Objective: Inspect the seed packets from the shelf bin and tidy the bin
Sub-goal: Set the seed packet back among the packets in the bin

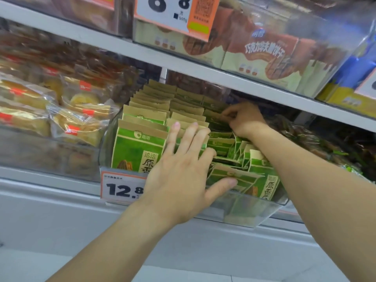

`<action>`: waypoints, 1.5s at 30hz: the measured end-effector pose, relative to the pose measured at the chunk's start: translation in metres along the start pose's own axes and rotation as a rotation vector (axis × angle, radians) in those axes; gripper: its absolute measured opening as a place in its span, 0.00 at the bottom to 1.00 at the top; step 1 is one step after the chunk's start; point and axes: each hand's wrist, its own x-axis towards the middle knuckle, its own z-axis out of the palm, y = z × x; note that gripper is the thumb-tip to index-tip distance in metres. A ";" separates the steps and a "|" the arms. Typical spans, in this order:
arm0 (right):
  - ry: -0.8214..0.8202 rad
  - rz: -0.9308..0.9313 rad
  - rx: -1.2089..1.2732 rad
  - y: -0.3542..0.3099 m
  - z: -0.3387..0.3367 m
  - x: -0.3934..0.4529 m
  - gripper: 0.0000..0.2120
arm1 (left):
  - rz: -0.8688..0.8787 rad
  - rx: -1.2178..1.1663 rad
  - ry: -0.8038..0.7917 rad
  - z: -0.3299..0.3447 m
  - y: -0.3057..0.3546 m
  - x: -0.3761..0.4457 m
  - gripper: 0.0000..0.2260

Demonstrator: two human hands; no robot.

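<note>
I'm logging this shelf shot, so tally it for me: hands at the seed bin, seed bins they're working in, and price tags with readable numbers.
Hands: 2, left hand flat on the packets, right hand pinching a seed packet
Seed bin: 1
Readable price tags: 2, 12.8 tag and 8 8 tag
Total: 5

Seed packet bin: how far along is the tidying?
Partly done. The left column of seed packets stands upright in a neat row in the clear bin. In hand: the left hand lies flat against the middle packets while the right hand pinches one deeper in. Left: the right-side packets are tilted and jumbled, needing straightening.
</note>
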 end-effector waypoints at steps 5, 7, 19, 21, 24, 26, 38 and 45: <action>-0.025 0.042 0.159 0.002 0.000 0.003 0.16 | -0.003 0.011 0.000 0.002 0.001 0.000 0.35; 0.036 0.086 0.257 0.005 0.002 0.006 0.20 | 0.002 0.005 0.013 0.003 0.001 -0.001 0.35; 0.097 0.127 0.285 0.012 0.006 0.020 0.08 | -0.006 -0.004 0.038 0.004 0.001 -0.001 0.34; 0.131 0.140 0.268 0.011 0.006 0.020 0.05 | -0.012 -0.016 0.034 0.004 0.001 -0.001 0.34; 0.133 0.153 0.362 0.012 0.001 0.013 0.05 | -0.013 -0.031 0.026 0.004 0.000 0.000 0.34; 0.089 0.115 0.353 0.014 -0.005 0.004 0.04 | -0.013 -0.033 0.020 0.003 0.000 0.000 0.34; 0.282 -0.270 0.309 -0.003 -0.070 -0.147 0.09 | -0.134 -0.915 0.316 -0.041 0.012 -0.020 0.26; 0.627 -0.416 1.011 -0.040 -0.082 -0.240 0.06 | -0.023 -0.931 0.440 -0.100 0.044 -0.047 0.22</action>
